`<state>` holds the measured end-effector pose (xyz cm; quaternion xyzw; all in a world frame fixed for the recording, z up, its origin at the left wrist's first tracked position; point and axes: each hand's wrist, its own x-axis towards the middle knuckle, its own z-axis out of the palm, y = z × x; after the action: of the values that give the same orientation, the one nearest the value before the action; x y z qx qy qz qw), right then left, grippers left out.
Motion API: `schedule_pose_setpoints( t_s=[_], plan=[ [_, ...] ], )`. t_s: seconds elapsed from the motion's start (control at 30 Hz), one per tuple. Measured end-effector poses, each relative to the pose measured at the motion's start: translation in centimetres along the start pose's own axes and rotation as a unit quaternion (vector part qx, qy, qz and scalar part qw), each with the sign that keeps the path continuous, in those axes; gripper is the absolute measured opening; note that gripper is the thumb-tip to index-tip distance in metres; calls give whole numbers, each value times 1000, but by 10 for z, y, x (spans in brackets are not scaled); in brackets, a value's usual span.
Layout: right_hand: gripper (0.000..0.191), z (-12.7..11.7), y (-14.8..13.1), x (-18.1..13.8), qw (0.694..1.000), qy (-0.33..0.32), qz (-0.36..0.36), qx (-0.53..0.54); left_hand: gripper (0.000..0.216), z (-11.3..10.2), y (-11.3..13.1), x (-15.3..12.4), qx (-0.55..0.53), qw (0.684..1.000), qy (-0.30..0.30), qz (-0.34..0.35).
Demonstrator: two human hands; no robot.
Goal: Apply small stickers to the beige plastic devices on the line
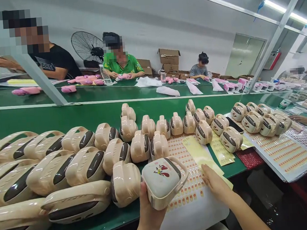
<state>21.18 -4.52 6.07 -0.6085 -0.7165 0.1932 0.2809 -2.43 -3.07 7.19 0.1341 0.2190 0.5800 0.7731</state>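
Note:
My left hand (152, 214) is closed around the lower left side of a small beige case (160, 176) with a loop handle. The case is tilted, and its pale front, printed with a red and dark flower-like design, faces up. My right hand (217, 184) is at the edge of a yellow sticker sheet (199, 152), its fingers bent and close together. Whatever its fingertips pinch, if anything, is too small to make out. Under both hands lies a white sheet (187, 193) with rows of small orange-red stickers.
Rows of similar beige cases (87, 166) crowd the green table (106, 221) to the left and behind. On the right are more sticker sheets (284, 150), a dark phone (234, 125) and printed cases (252, 121). Co-workers handle pink items across a rail (101, 102).

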Motion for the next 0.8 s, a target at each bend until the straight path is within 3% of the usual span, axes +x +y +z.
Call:
schedule_pose_setpoints(
  t_s=[0.17, 0.23, 0.43, 0.53, 0.63, 0.73, 0.8],
  plan=[
    [38, 10, -4, -11, 996, -5, -91, -8, 50, -2, 1, -6, -128, 967, -221, 23],
    [30, 12, -7, -20, 992, -8, -128, -8, 51, -3, 1, -9, -172, 951, -256, 36],
    [23, 23, -9, -35, 993, 35, -115, 23, 55, 9, 0, -11, -181, 958, -219, 36],
    [13, 14, -23, -28, 988, 56, -31, 143, 50, 16, -5, -12, -175, 964, -192, 51],
    [15, 3, -53, -14, 936, 112, 67, 328, 46, 20, -13, -13, -183, 966, -181, 43],
    [22, 4, -86, -1, 880, 135, 71, 450, 38, 25, -21, -13, -193, 963, -184, 31],
    [21, 10, -101, 4, 877, 133, 59, 459, 35, 28, -24, -13, -198, 960, -198, 26]
  ],
)
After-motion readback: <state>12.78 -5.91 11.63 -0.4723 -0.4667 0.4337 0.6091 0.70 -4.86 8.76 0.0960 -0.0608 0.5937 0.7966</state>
